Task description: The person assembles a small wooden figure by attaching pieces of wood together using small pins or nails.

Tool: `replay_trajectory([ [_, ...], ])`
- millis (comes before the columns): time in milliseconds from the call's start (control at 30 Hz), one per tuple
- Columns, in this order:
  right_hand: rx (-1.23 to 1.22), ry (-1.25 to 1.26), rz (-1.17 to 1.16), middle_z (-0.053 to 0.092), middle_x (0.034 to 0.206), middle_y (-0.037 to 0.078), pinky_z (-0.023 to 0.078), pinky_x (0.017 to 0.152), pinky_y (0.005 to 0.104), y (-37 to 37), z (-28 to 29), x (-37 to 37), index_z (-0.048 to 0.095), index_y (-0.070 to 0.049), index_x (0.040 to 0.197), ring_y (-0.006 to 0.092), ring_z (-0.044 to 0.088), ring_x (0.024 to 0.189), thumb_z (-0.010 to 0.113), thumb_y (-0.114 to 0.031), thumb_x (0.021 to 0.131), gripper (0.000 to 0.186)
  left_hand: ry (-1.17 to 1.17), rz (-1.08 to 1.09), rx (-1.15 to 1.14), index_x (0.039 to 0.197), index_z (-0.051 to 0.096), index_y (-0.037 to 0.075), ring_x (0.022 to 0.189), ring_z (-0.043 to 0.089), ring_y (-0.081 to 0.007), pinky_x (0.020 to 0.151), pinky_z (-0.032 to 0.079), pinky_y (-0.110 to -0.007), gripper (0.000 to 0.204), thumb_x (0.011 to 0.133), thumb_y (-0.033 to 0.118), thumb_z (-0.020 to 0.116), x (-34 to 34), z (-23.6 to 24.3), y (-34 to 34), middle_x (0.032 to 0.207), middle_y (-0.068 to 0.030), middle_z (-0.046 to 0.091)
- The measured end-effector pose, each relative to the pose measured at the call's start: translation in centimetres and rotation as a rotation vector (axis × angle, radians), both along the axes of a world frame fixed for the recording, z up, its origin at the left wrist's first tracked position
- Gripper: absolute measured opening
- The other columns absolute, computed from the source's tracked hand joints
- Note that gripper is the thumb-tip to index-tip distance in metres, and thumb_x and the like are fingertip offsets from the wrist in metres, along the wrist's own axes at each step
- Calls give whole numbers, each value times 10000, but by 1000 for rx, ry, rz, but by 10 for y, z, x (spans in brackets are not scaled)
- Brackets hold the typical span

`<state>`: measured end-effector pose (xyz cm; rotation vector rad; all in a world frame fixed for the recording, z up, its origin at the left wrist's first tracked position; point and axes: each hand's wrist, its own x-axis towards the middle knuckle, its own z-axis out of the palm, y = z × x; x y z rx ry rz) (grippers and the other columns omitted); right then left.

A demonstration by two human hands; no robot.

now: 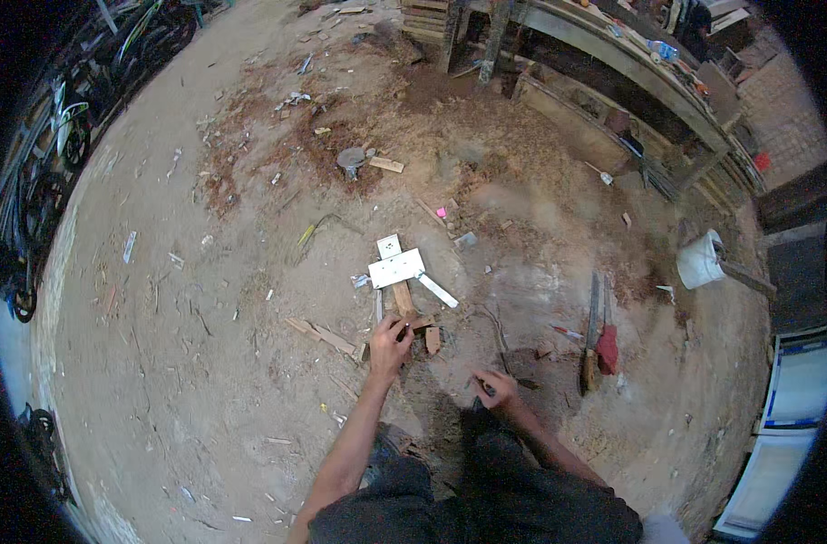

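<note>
My left hand [391, 349] is closed in a pinch over wooden pieces on the ground; what its fingertips hold is too small to make out. Beneath it, a brown wooden strip [403, 299] runs up to a white plate with dark holes [397, 267]. A smaller white plate [389, 246] lies beyond it, and a narrow white strip [439, 290] slants off to the right. Just right of the fingers sits a short wooden block [432, 341]. My right hand [495, 390] is curled closed near my knee, its contents unclear. Beside it is a dark tool end [528, 383].
A long blade with a wooden handle [591, 349] lies at right beside a red object [608, 350]. Farther right is a white bucket [699, 260]. A wooden workbench [604, 45] stands at the far right, bikes [69, 127] at the left. Wood scraps [321, 335] litter the dirt floor.
</note>
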<state>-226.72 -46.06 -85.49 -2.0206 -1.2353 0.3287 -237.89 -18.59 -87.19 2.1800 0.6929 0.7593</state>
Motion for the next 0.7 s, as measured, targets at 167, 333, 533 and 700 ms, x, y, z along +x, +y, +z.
replay_trajectory([
  [167,20,131,-28,705,1001,161,563,763,378,-42,-6,-21,698,-58,1130,307,701,868,696,-38,862,268,26,-29,26,981,703,-4,892,665,-323,781,538,-409,177,833,92,719,-10,-6,10,981,-134,658],
  [333,-2,218,-116,709,1013,151,568,793,369,-55,13,-28,690,-61,1144,323,706,933,681,-17,874,274,71,-18,-32,967,711,-9,904,668,-324,792,537,-401,161,843,93,715,-7,-1,5,999,-132,664],
  [533,-23,146,-311,708,1017,124,571,756,355,-75,41,-24,687,-68,1152,304,695,926,670,-28,885,271,118,-2,-252,1028,705,-36,887,670,-298,790,530,-369,194,876,83,687,-10,-21,12,1015,-139,670],
  [700,-116,110,-597,704,1030,108,573,690,326,-157,63,-21,690,-66,1136,252,690,881,671,-38,890,248,82,-43,-193,1028,699,-48,895,672,-299,797,521,-362,191,881,75,691,1,0,-5,1006,-154,667],
])
